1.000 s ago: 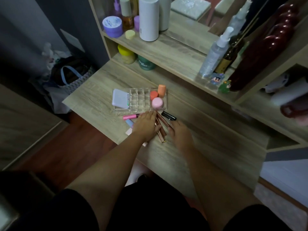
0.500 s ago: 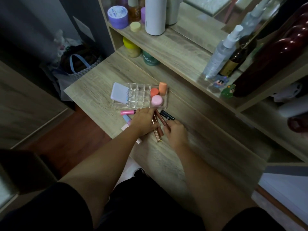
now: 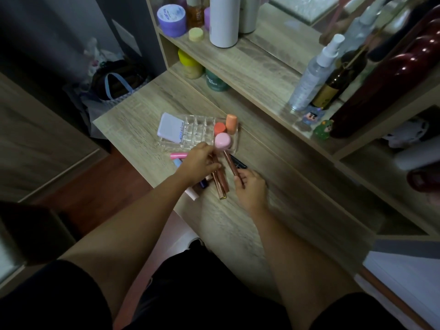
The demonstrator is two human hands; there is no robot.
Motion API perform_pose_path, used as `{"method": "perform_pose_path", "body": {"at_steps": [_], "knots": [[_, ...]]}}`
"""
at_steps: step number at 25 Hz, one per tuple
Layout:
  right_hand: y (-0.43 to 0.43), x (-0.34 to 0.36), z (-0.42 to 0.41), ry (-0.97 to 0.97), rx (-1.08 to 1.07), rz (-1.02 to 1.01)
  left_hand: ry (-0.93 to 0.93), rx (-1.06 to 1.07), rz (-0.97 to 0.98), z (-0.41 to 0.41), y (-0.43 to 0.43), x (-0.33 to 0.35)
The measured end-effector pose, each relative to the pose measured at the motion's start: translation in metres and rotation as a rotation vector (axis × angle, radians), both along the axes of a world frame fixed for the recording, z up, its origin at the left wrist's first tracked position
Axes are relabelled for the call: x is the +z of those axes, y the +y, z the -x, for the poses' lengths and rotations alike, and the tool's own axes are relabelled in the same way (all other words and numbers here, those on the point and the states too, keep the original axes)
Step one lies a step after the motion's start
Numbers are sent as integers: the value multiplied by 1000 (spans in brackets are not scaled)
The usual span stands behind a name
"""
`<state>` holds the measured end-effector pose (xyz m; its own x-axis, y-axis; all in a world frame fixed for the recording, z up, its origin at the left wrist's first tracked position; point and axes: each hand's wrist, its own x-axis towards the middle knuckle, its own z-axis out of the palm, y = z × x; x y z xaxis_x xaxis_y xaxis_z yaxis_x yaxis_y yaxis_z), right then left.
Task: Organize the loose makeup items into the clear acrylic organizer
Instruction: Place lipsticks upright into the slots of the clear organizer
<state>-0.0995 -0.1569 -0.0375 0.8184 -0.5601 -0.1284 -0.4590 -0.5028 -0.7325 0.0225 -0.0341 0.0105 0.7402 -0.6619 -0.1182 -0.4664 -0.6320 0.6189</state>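
The clear acrylic organizer [image 3: 200,133] lies on the desk. It holds a pale lavender compact [image 3: 170,128], two orange round pieces [image 3: 219,127] and a pink round one [image 3: 222,140]. My right hand [image 3: 250,189] pinches a slim brown tube [image 3: 229,161] whose far end points at the organizer's near edge. My left hand [image 3: 197,164] sits just in front of the organizer, fingers curled on the top of a rose-gold tube [image 3: 220,184]. Loose around the hands lie a pink tube [image 3: 178,155], a light blue piece [image 3: 176,162], a black tube [image 3: 239,163] and a pale tube [image 3: 192,194].
A raised shelf behind the desk carries a white cylinder [image 3: 225,20], a purple jar [image 3: 171,19], a spray bottle [image 3: 312,77], a brown bottle [image 3: 333,89] and small figurines [image 3: 322,131]. Jars sit in the cubby [image 3: 190,64]. A bag [image 3: 114,84] lies on the floor at left.
My right hand has lifted the slim brown tube off the pile and angled it toward the organizer. My left hand has shifted up toward the organizer's near edge.
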Motion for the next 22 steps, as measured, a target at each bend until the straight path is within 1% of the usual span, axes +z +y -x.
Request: {"method": "perform_pose_path", "body": {"at_steps": [4, 7, 9, 13, 14, 17, 19, 22], "knots": [[4, 11, -1, -149, -115, -91, 66, 111, 111, -5, 11, 19], [1, 28, -19, -203, -94, -249, 93, 175, 165, -19, 28, 38], [-3, 40, -40, -186, -33, -365, 64, 216, 203, -34, 42, 53], [0, 59, -83, -153, 66, -533, -76, 332, 225, -69, 62, 74], [1, 63, -92, -170, 95, -518, -109, 364, 228, -77, 64, 76], [2, 69, -126, -187, 135, -350, -199, 399, 221, -96, 61, 80], [3, 68, -144, -155, 111, -233, -218, 374, 203, -105, 55, 79], [4, 60, -162, -74, 144, -119, -230, 299, 164, -117, 43, 73]]}}
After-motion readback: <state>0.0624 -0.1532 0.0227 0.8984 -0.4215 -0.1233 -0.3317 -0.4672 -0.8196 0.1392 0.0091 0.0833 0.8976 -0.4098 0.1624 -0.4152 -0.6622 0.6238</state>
